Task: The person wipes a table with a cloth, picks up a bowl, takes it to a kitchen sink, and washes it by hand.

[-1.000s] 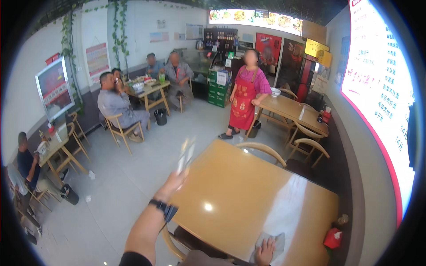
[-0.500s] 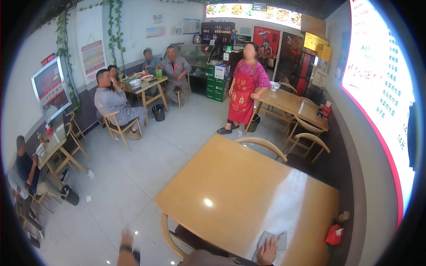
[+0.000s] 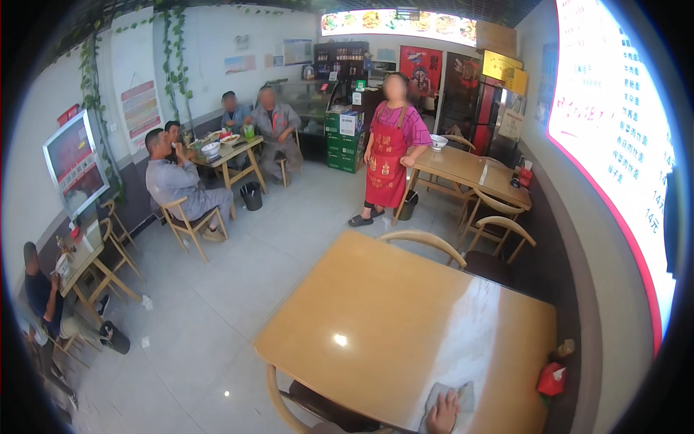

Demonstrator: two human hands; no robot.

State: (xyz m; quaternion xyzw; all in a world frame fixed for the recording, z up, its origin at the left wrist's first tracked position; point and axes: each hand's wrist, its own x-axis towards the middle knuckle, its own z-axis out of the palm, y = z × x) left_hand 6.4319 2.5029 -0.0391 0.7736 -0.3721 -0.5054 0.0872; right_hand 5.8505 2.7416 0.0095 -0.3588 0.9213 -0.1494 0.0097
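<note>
The wooden tabletop [image 3: 376,318] in the lower middle of the frame lies open across nearly its whole face. Only at its bottom edge does a right hand [image 3: 442,414] press a grey cloth [image 3: 448,398], and a red napkin box [image 3: 551,379] stands at the lower right edge against the wall. A chair [image 3: 426,242] backs the far side; another chair [image 3: 303,401] blocks the near edge.

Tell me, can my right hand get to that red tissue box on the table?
Probably yes. The right hand rests on a grey cloth at the wooden table's near edge, and only bare tabletop lies between it and the red tissue box.
</note>
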